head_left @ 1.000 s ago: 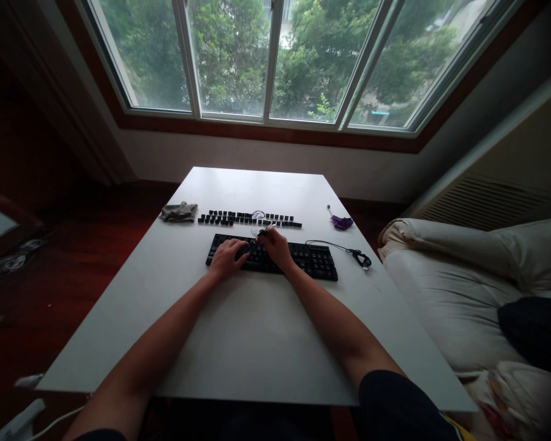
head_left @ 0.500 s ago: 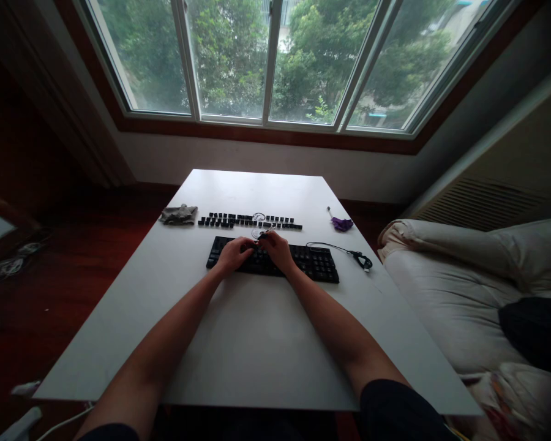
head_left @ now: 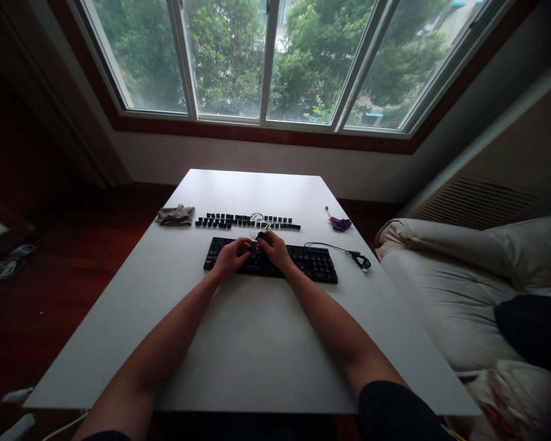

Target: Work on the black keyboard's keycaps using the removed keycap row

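Note:
A black keyboard (head_left: 314, 262) lies across the white table in front of me. Over its middle, my right hand (head_left: 274, 250) pinches what looks like a wire keycap puller (head_left: 263, 231), its thin pale end poking out past the fingertips. Just beside it, my left hand (head_left: 232, 256) is curled at the keyboard's upper left part, thumb and fingers close together. Whatever those left fingertips hold is too small and dark to make out. Loose black keycaps (head_left: 214, 224) stand in rows behind the keyboard.
Among the keycaps lies a pale ring-shaped item (head_left: 256, 217). A grey cloth (head_left: 176, 215) is at the table's left edge. To the right are a purple cloth (head_left: 340, 224), a small brush-like stick (head_left: 327, 211) and the coiled cable (head_left: 360, 261). A padded sofa (head_left: 431, 288) borders the table (head_left: 257, 343).
My fingers have shifted slightly over the keyboard, and the puller's pale end shows more plainly. The whole view has moved a little; the keycaps and cloths lie as before.

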Demonstrator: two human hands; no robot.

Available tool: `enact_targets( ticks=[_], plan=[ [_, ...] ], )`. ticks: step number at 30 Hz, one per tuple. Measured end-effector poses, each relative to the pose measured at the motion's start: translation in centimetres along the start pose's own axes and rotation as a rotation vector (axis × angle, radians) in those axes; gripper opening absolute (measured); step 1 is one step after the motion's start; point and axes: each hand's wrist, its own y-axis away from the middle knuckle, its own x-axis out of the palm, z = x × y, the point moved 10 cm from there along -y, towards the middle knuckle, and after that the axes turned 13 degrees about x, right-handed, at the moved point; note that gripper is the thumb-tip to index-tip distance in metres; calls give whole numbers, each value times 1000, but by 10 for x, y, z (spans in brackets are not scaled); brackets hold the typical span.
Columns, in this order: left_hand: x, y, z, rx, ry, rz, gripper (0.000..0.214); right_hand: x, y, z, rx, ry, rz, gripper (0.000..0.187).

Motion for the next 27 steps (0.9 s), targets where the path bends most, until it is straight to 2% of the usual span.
enact_targets(
  ticks=[6,12,27],
  plan=[
    [-1,2,-9,57,-43,3,40,1,-2,-4,14,21,4,27],
    [8,4,-26,194,-201,75,32,2,-3,-6,4,29,33,25],
    [17,4,-49,381,-606,128,26,3,-4,-7,-5,97,39,22]
  ],
)
